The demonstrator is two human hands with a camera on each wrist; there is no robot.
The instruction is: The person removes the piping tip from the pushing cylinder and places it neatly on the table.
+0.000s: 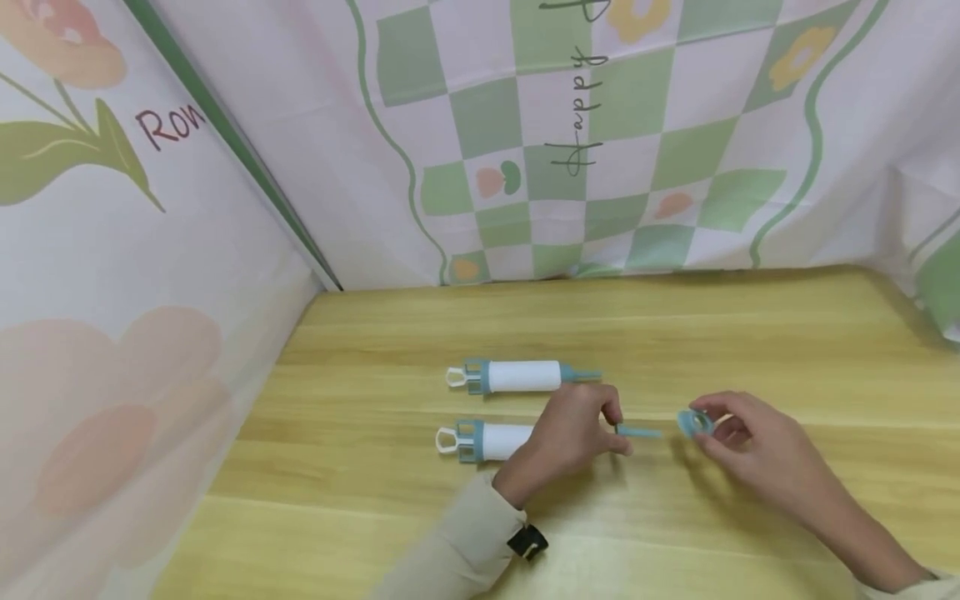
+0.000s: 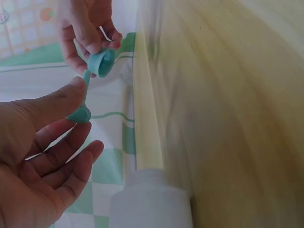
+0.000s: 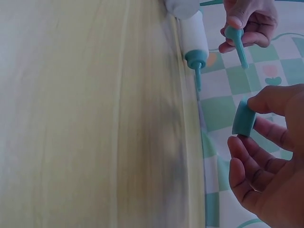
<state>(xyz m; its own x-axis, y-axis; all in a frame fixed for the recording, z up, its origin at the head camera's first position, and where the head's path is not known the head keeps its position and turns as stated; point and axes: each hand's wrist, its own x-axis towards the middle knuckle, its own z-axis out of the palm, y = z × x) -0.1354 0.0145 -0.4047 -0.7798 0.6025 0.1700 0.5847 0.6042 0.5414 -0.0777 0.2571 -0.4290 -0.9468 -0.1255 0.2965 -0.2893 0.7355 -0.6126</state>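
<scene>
Left hand (image 1: 572, 429) pinches teal plastic nozzle (image 1: 639, 432); right hand (image 1: 761, 442), teal plastic ring (image 1: 684, 423). White plastic cylinders (image 1: 523, 376), left's nine-to-ten o'clock: contents unseen.

From where I'm standing, the tabletop (image 1: 750, 333) is showing a smooth wood grain, a soft sheen catching the light. The curtain (image 1: 558, 133) behind it is looking like thin printed cloth, matt and slightly creased, and the hanging (image 1: 135, 275) on the left is appearing just as matt, though smoother. The far tube (image 1: 523, 377) and the near tube (image 1: 505, 442) are looking like smooth white plastic, more satin than glossy. The teal nozzle (image 1: 641, 432) and the teal ring (image 3: 244, 118) are passing for smooth moulded plastic. The beige sleeve (image 1: 461, 537) is looking like soft, matt cloth.
</scene>
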